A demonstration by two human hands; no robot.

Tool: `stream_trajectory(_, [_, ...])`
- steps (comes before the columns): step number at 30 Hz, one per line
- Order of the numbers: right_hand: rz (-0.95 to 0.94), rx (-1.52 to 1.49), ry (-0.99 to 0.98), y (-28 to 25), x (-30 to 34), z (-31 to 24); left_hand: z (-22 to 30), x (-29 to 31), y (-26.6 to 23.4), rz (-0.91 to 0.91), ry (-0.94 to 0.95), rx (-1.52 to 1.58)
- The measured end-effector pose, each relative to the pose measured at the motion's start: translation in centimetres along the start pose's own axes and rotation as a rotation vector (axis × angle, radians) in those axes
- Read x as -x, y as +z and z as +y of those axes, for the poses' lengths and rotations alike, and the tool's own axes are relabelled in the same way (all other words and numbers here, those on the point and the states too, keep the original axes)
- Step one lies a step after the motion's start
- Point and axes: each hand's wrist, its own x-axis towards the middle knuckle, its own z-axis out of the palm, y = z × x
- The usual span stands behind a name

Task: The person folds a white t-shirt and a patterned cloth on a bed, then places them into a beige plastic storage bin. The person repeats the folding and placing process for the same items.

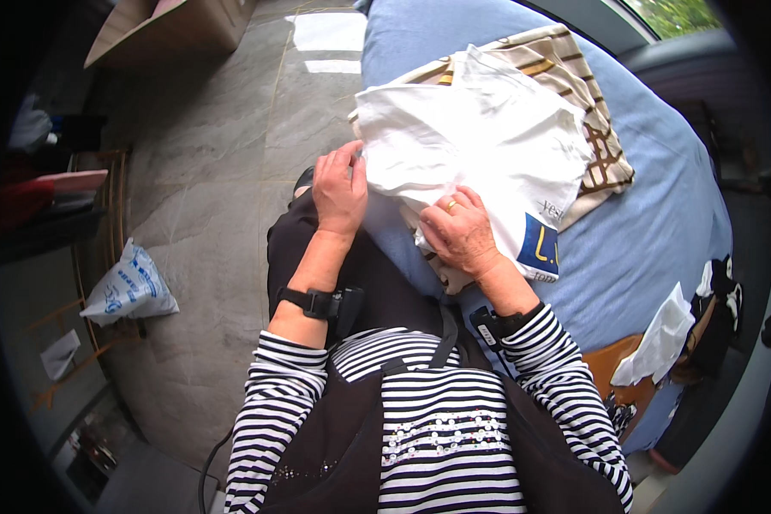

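Observation:
A white T-shirt (488, 128) with a dark blue printed patch and dark lettering lies partly folded on top of a beige garment (604, 141) with brown stripes. At the shirt's left edge, the thumb and fingers of my left hand (340, 193) come together on the cloth. My right hand (463, 230), with a ring on it, has its fingers curled over the shirt's near edge. Its fingertips are partly hidden, and the printed patch lies just to its right. The shirt's upper part is creased and spread away from me.
Both garments rest on a blue-covered bed (660, 248). More clothes (660, 334), white and dark, lie at its near right. A white and blue plastic bag (130, 287) stands on the grey tiled floor (214, 188). A cardboard box (171, 34) is at the far left.

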Motion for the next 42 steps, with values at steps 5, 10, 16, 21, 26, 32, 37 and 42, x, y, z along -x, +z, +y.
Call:
stream_trajectory(5, [0.125,-0.097,0.054,-1.0,3.0,-0.2,5.8,2.3,-0.1,-0.014,0.665,-0.163])
stream_trajectory(10, [0.313,-0.086,0.269,-3.5,9.4,1.1,8.6,5.4,1.2,-0.475,0.849,-0.199])
stream_trajectory(16, [0.606,0.088,0.699,-4.7,16.8,3.7,8.6,7.1,2.7,-0.660,0.826,-0.359])
stream_trajectory(21, [0.666,-0.636,1.125,-3.2,19.1,4.3,8.9,8.3,3.1,-0.579,0.936,-0.361])
stream_trajectory(26, [0.630,-0.920,1.145,-3.4,19.8,4.4,9.2,8.5,3.1,-0.599,0.947,-0.349])
stream_trajectory(32, [0.540,-1.097,1.061,-3.7,20.4,5.7,9.1,8.6,2.8,-0.633,0.886,-0.318])
stream_trajectory(37, [0.526,-1.170,1.046,-2.9,20.3,6.1,9.4,8.3,2.7,-0.688,0.852,-0.311])
stream_trajectory(42, [0.617,-1.189,1.039,-3.3,19.6,6.1,9.7,8.1,2.7,-0.713,0.846,-0.303])
